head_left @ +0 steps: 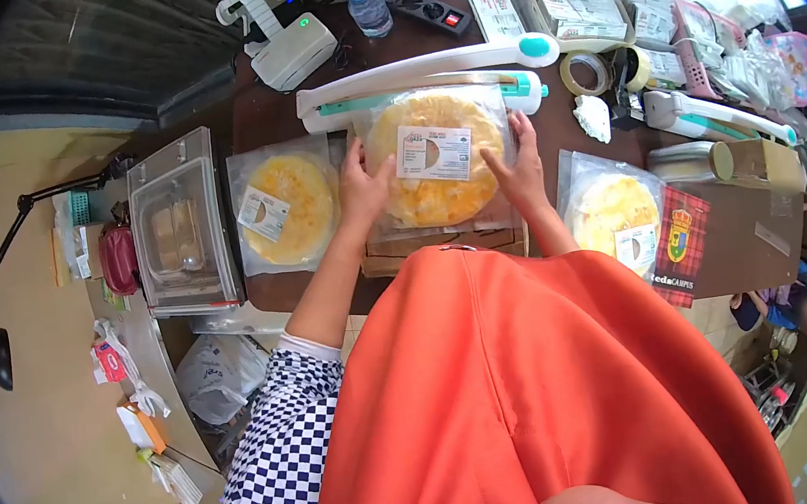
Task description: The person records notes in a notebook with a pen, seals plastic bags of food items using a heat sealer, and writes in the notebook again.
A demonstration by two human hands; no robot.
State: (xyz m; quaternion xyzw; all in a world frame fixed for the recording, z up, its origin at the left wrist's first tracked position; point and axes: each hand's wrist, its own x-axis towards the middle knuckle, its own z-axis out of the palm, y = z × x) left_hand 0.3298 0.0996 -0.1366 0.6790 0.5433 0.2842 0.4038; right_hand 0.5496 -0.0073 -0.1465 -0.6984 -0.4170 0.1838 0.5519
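My left hand [365, 184] grips the left side of a clear bag [444, 209] holding a round, flat yellow food with a white printed label [434, 154]. On its right side, my right hand [521, 172] has its thumb over the front and its fingers along the edge. The bag's upper end reaches a long white and teal bag sealer [331, 110], whose white arm [431, 64] lies just beyond. Left of my left hand is a second labelled bag of yellow food [302, 204]. A third such bag [614, 201] lies right of my right hand.
A clear-lidded box [180, 219] stands at left. Behind are a label printer [293, 52], water bottle [370, 9], power strip [435, 14] and label trays [581, 13]. Tape rolls [586, 73], another sealer [720, 117] and a cardboard box [764, 169] sit at right.
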